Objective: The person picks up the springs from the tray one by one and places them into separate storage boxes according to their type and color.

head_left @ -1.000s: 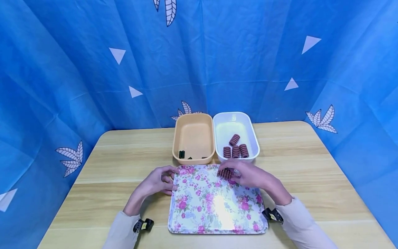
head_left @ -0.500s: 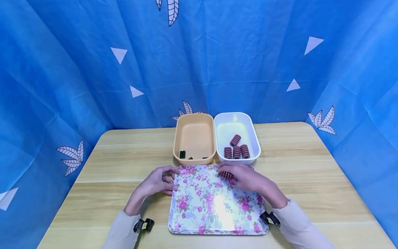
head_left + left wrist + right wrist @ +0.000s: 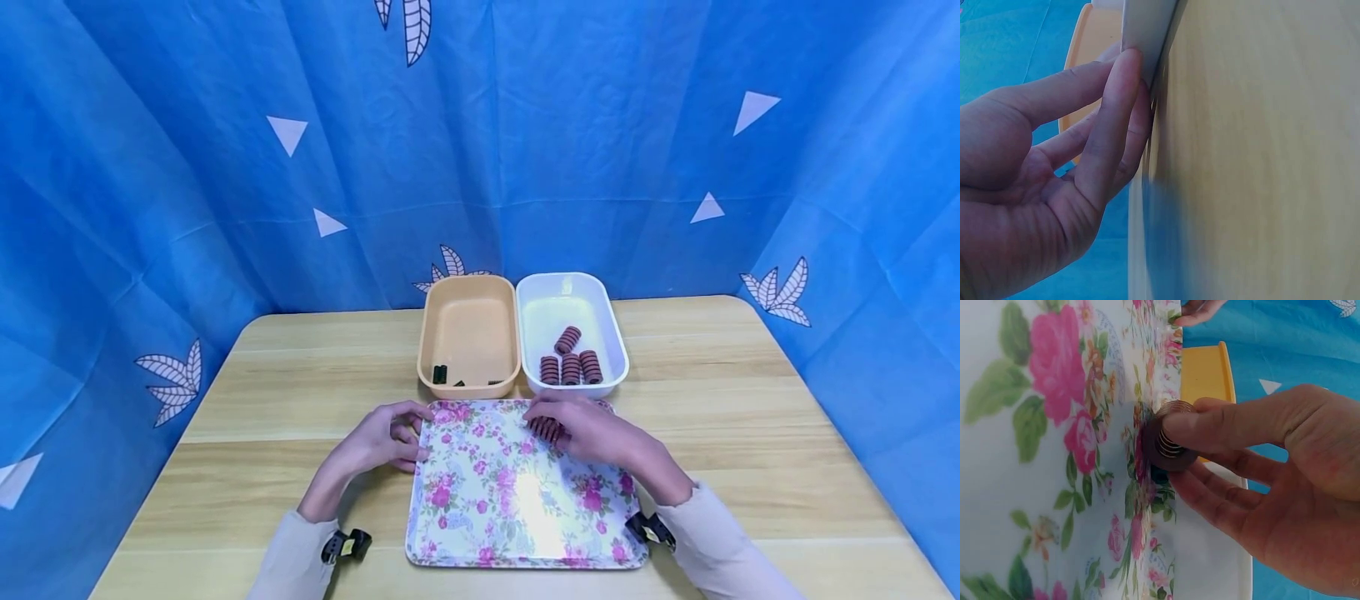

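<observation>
In the head view, my right hand [image 3: 592, 429] holds a brown ribbed cylinder [image 3: 546, 428] over the back right part of a floral tray [image 3: 480, 500]. The right wrist view looks into the end of this ribbed cylinder [image 3: 1155, 447], where a dark ring surrounds golden coils. My thumb presses its near side while the other fingers curl around behind, and it sits right at the tray surface. At the tray's left rim, my left hand [image 3: 386, 437] holds the edge with bent fingers; in the left wrist view the thumb rests against the tray's pale side wall [image 3: 1147, 31].
Behind the tray stand an orange bin [image 3: 468, 287] with several small dark pieces along its front, and a white bin [image 3: 562, 287] beside it with several brown ribbed cylinders [image 3: 571, 368]. All stand on a wooden table [image 3: 300, 375], backed by a blue curtain [image 3: 585, 167].
My right hand has shifted slightly toward me, and the brown ribbed cylinder in it has turned a little. My left hand stays at the tray's rim.
</observation>
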